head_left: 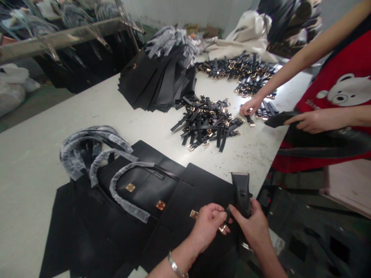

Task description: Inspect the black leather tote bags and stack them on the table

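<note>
My left hand [210, 224] pinches a small black buckle strap [222, 227] with a gold buckle, low over the black leather bag pieces. Wrapped round a black hair clipper [241, 191], its flat metal head pointing away from me, is my right hand [256, 224]. My right thumb comes close to the strap; whether it touches cannot be made out. Beneath both hands lies a black bag panel [199, 189] with a gold clasp [193, 214]. To its left are stacked black handbags [145, 173] with plastic-wrapped handles and gold fittings.
A pile of buckle straps [207, 119] lies mid-table, with more straps [237, 67] behind. Black panels with wrapped handles [156, 77] are heaped at the back. At the right, a co-worker's hand [251, 106] touches a strap; their other hand [311, 120] holds a long black object.
</note>
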`<state>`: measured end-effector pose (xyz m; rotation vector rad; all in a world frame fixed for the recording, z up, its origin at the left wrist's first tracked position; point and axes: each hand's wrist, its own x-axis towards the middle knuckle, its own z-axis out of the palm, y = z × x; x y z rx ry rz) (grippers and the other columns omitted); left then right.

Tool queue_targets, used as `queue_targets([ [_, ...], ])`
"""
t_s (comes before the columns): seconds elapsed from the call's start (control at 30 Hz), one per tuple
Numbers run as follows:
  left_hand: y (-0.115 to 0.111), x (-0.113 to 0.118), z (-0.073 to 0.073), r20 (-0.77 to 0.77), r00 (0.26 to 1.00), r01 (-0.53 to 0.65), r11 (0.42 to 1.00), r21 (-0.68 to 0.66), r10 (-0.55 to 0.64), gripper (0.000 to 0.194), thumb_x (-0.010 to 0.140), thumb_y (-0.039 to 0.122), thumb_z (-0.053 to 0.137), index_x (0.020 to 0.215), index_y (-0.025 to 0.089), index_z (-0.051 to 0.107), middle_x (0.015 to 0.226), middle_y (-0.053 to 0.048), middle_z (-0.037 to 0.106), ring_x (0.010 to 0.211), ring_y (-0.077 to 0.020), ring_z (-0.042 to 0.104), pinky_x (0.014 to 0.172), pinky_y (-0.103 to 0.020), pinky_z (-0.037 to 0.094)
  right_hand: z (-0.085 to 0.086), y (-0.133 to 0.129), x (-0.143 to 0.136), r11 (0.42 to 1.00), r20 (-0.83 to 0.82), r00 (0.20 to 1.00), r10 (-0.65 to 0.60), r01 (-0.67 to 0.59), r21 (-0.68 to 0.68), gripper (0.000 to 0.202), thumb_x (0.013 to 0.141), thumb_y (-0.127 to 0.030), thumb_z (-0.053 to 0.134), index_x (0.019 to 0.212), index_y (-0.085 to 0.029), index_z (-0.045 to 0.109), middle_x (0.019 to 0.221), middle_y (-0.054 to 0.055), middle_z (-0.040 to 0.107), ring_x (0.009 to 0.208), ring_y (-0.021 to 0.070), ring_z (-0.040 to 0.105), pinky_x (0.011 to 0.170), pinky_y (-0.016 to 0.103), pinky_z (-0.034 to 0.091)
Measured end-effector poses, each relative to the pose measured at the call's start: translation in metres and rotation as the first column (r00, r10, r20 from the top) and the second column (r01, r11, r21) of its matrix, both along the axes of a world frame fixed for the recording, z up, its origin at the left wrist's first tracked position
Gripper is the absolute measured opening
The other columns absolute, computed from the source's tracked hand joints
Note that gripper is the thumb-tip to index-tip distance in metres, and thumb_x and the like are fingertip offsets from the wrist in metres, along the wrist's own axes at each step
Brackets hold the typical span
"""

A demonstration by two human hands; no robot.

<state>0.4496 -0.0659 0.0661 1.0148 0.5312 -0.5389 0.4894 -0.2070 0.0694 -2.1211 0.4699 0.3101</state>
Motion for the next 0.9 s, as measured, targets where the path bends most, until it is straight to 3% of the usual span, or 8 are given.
queue_targets([
  [0.13,-0.003,0.003,0.001,-0.124,0.992,-0.025,0.998,-0.049,0.019,0.053,0.061,0.053,0.075,0.088,0.013,0.054,0.073,-0.008,0.067,0.057,-0.0155,0.062,0.059,-0.030,0.050,-0.004,-0.003,0.006,1.000,-0.004,1.000,0.008,-0.008,-0.005,0.047,0.064,-0.050,0.072,0.097,-0.022,0.055,0.082,0.005,0.072,0.077,0.0289,0.069,0.071,0.040,0.052],
  [0.37,-0.006,0.015,-0.001,-0.151,0.986,-0.059,0.998,0.035,0.064,0.020,0.064,0.025,0.056,0.081,0.014,0.053,0.066,-0.005,0.065,0.049,-0.0087,0.052,0.045,-0.019,0.033,-0.008,-0.002,0.012,0.999,-0.013,0.999,0.046,-0.046,0.000,0.044,0.064,-0.045,0.072,0.097,-0.022,0.056,0.080,0.004,0.070,0.076,0.0283,0.068,0.071,0.039,0.051],
  [0.57,-0.009,0.015,0.002,-0.144,0.987,-0.066,0.996,0.064,0.074,0.020,0.062,0.023,0.052,0.081,0.016,0.050,0.063,-0.002,0.064,0.047,-0.0073,0.048,0.045,-0.019,0.030,-0.010,-0.003,0.012,0.999,-0.011,0.999,0.035,-0.035,0.013,0.044,0.064,-0.044,0.073,0.097,-0.021,0.057,0.079,0.003,0.070,0.075,0.0282,0.068,0.071,0.040,0.050],
  [0.9,-0.013,0.013,-0.006,-0.114,0.991,-0.062,0.995,0.081,0.072,0.024,0.058,0.018,0.054,0.082,0.016,0.050,0.060,0.000,0.063,0.043,-0.0060,0.044,0.042,-0.018,0.028,-0.016,-0.006,0.012,0.994,-0.024,1.000,-0.004,0.007,0.112,0.043,0.062,-0.039,0.077,0.096,-0.020,0.057,0.078,0.002,0.070,0.073,0.0269,0.067,0.070,0.039,0.050],
])
